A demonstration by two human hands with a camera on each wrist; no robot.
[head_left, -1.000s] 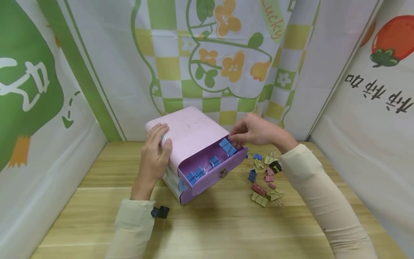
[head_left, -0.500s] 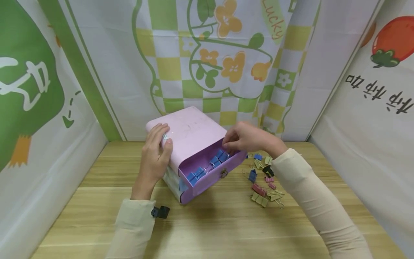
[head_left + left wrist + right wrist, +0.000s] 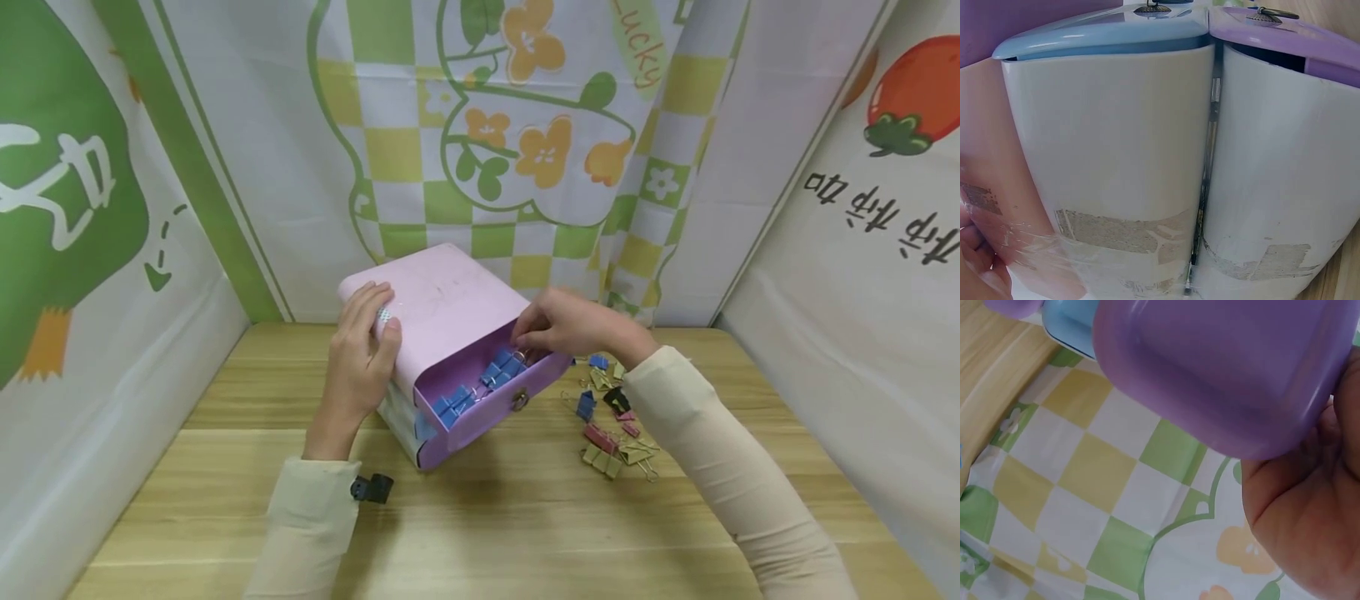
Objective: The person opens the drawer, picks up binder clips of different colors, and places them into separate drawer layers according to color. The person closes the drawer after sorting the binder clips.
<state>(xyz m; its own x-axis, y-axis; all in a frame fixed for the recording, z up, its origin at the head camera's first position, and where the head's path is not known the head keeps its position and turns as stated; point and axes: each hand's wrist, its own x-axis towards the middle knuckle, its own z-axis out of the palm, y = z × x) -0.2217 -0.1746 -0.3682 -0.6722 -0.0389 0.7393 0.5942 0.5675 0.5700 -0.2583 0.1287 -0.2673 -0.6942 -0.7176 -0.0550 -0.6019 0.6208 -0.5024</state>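
Note:
A small drawer unit (image 3: 438,304) with a pink top stands on the table. Its top purple drawer (image 3: 495,412) is pulled out and holds several blue binder clips (image 3: 453,406). My left hand (image 3: 356,358) rests on the unit's left edge, fingers over the top. My right hand (image 3: 566,325) reaches into the drawer's right end and pinches a blue binder clip (image 3: 510,363) by its wire handle. In the right wrist view the purple drawer front (image 3: 1222,375) hides the fingertips. The left wrist view shows the lower blue drawer (image 3: 1110,34) and purple drawer (image 3: 1297,31), nearly closed.
Loose binder clips in blue, pink, yellow and black, such as a yellow one (image 3: 602,461), lie on the wooden table (image 3: 525,533) right of the unit. A small black object (image 3: 372,488) shows beside the left cuff. Printed curtains (image 3: 480,125) surround the table.
My right hand has moved left and down into the drawer, lowering the blue binder clip beside the others. My left hand stays on the unit.

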